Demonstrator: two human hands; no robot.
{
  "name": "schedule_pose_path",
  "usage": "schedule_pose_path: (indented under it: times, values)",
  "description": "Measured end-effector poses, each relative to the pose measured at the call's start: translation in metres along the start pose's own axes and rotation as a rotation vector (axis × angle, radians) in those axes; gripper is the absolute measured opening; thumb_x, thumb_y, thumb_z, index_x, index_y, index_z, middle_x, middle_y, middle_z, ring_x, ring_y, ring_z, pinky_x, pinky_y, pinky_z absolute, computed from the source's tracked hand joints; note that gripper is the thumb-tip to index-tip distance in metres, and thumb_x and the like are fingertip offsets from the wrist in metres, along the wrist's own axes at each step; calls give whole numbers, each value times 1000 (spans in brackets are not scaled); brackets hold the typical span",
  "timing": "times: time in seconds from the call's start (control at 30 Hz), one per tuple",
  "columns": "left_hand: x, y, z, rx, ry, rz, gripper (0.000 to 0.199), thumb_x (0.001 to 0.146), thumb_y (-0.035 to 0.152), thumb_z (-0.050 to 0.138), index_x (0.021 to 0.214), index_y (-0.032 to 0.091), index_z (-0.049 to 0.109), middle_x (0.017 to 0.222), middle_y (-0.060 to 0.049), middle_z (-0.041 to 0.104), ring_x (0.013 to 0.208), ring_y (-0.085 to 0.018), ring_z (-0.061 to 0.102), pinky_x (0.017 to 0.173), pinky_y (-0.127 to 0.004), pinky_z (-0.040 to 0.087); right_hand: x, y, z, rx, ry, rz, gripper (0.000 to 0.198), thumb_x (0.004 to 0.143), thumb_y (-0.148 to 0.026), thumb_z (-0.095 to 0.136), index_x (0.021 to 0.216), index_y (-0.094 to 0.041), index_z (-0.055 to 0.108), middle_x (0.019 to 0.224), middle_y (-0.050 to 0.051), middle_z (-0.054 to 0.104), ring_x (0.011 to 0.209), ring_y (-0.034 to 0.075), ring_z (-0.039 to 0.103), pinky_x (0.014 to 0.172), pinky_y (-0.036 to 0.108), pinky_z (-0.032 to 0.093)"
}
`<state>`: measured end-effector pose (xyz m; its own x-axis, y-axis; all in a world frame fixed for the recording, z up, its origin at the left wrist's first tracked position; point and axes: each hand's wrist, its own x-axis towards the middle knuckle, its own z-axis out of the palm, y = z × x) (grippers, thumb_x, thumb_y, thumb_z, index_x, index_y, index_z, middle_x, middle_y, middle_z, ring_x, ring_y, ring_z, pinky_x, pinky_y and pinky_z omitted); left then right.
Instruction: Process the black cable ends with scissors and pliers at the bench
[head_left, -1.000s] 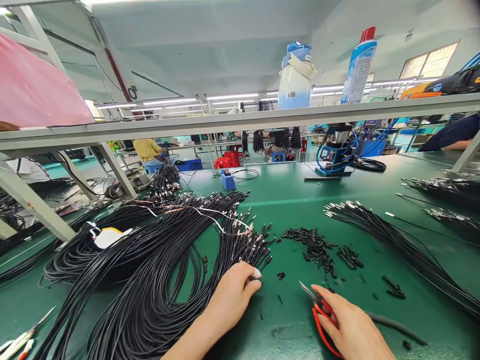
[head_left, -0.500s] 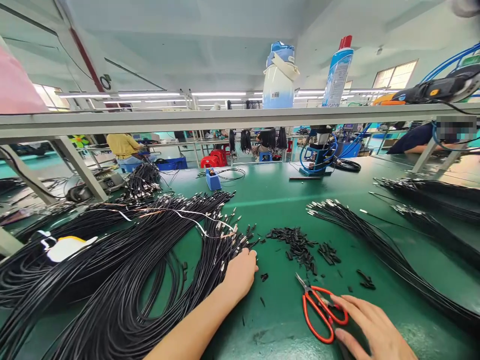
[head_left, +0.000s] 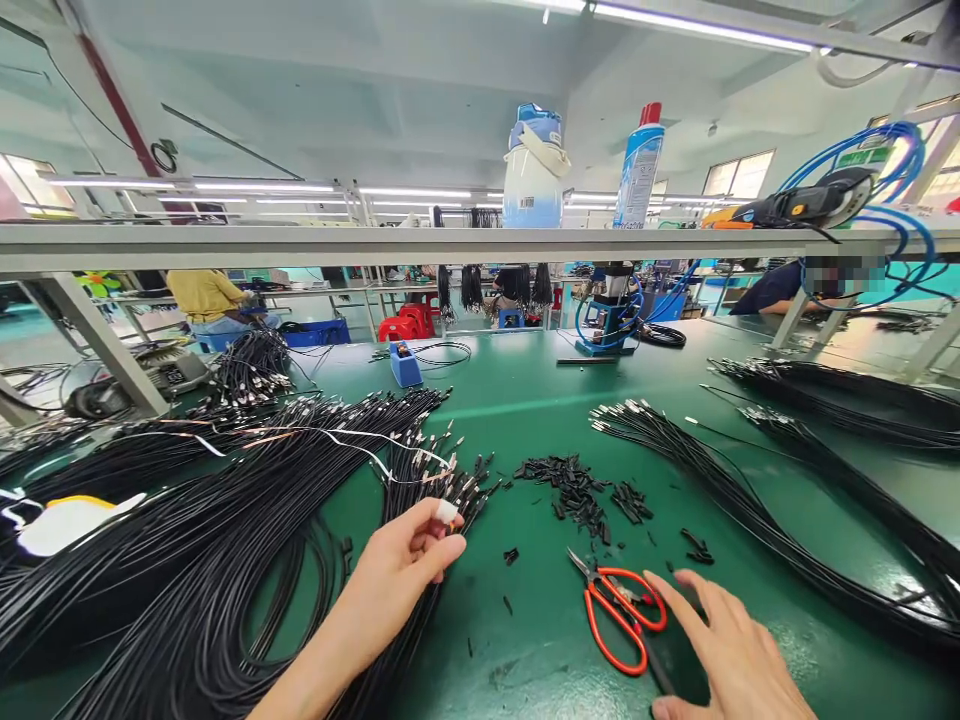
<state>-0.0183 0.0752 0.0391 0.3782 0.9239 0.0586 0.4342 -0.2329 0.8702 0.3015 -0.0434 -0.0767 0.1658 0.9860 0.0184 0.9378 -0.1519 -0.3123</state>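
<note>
My left hand [head_left: 405, 570] reaches into the tips of a big bundle of black cables [head_left: 225, 520], its thumb and taped fingertip pinched on one cable end near the metal plugs. Lying on the green table are red-handled scissors [head_left: 616, 606], blades pointing up-left. Just right of them my right hand [head_left: 724, 655] hovers flat with fingers apart, holding nothing, over a dark cable piece [head_left: 671, 665]. A pile of short black cut pieces [head_left: 577, 488] lies beyond the scissors.
A second bundle of black cables [head_left: 750, 510] runs diagonally on the right, with more bundles [head_left: 840, 390] behind it. A blue machine [head_left: 607, 325] and a small blue box [head_left: 406, 365] stand farther back. The shelf [head_left: 375, 243] carries bottles. Other people work at the neighbouring benches.
My right hand has put the scissors down on the table and now rests open beside them. My left hand has lifted from the table and pinches a cable end. The view has swung right.
</note>
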Motion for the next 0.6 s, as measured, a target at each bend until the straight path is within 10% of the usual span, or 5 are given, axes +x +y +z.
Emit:
schedule_pose_path:
  times: [0.13, 0.3, 0.6]
  values:
    - [-22, 1, -13, -227, 146, -92, 25, 73, 41, 72, 88, 20, 68, 74, 2, 62, 61, -11, 48, 53, -21, 39, 4, 5, 0, -114, 11, -19, 82, 66, -38, 62, 141, -18, 37, 134, 13, 52, 128, 32, 42, 107, 52, 28]
    - [-33, -2, -21, -338, 222, -85, 25, 71, 43, 74, 81, 20, 70, 69, 3, 65, 59, -12, 55, 54, -19, 47, 4, -12, -19, -240, -11, -15, 45, 77, -19, 41, 119, -17, 56, 100, 10, 60, 81, 28, 64, 68, 44, 51]
    - [-42, -25, -26, -341, 290, -95, 35, 74, 48, 70, 97, 21, 71, 88, -2, 73, 69, -16, 64, 67, -23, 55, 12, 33, -81, -44, -66, 113, 48, 77, -30, 48, 116, -5, 62, 110, 24, 63, 99, 41, 59, 87, 58, 43]
